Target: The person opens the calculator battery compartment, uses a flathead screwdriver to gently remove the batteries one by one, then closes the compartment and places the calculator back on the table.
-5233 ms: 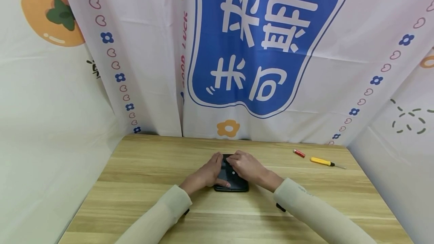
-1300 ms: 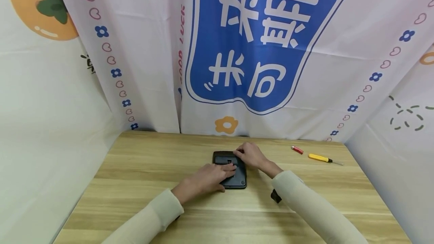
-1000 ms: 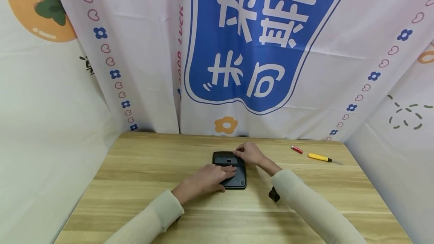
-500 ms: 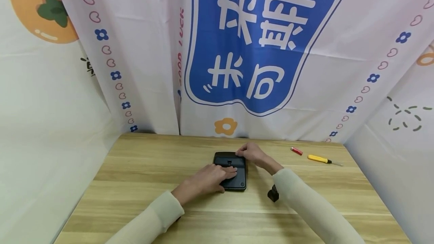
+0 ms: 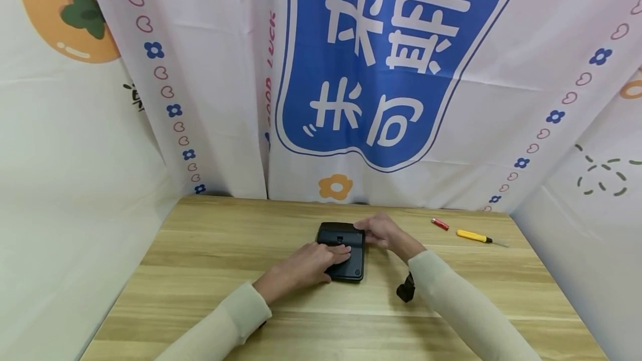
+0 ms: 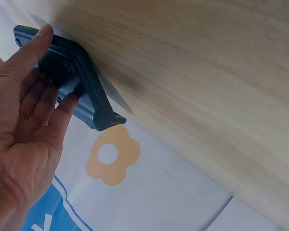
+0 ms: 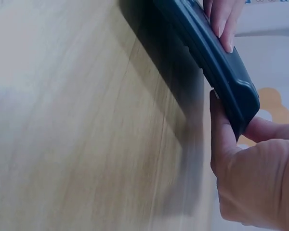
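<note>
A black calculator (image 5: 353,266) lies back side up in the middle of the table, showing a small latch notch in its back. My left hand (image 5: 306,266) reaches across it from the left; its fingers rest on the back and the thumb (image 6: 44,34) hooks over the near edge. At the far right corner, my right hand (image 5: 383,231) pinches the calculator. Its thumb is on the back and a finger (image 7: 221,130) is underneath, as the right wrist view shows. That side of the calculator (image 7: 231,82) stands raised over its shadow. The front face is hidden.
On the table (image 5: 215,249), to the right of my hands, are a red battery (image 5: 440,224) and a yellow-handled screwdriver (image 5: 473,235). A printed white curtain (image 5: 230,144) hangs right behind the table's back edge.
Since the oldest frame my left hand has shifted across the calculator's back, and my right hand has gone to the far right corner. Lately the right hand's fingers have slid under that edge.
</note>
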Demonstrator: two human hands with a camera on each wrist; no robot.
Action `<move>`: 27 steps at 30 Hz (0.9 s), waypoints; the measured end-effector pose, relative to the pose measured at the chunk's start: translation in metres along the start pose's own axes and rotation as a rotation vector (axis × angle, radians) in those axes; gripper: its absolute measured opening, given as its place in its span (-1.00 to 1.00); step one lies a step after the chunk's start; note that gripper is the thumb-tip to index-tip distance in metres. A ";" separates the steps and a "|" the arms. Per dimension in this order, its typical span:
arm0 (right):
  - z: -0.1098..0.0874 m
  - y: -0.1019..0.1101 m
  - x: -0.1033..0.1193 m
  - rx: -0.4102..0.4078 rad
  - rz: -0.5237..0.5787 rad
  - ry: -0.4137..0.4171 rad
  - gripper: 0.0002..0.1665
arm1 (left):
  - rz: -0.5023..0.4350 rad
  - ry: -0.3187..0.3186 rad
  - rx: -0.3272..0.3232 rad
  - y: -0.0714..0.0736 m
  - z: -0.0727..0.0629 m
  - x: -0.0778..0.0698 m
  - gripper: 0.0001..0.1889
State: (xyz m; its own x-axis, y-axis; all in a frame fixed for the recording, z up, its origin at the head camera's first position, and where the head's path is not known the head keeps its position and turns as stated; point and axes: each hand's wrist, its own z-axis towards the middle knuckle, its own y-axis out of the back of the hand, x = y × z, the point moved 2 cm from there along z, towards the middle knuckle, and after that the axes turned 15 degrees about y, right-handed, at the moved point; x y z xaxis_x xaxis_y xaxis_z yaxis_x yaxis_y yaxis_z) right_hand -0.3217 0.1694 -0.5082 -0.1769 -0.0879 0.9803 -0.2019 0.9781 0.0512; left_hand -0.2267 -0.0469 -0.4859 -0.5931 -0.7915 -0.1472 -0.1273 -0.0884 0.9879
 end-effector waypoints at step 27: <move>0.000 0.006 0.005 -0.061 0.364 -0.084 -0.73 | 0.316 0.012 -0.174 0.015 0.000 -0.010 -0.54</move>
State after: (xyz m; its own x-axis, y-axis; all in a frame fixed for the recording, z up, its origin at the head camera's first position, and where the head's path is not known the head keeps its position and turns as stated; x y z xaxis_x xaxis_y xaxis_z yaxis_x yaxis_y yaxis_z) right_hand -0.3237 0.1753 -0.5026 -0.3056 0.2546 0.9175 -0.0541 0.9574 -0.2837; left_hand -0.2231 -0.0401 -0.4693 -0.5720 -0.8033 0.1662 0.1988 0.0608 0.9782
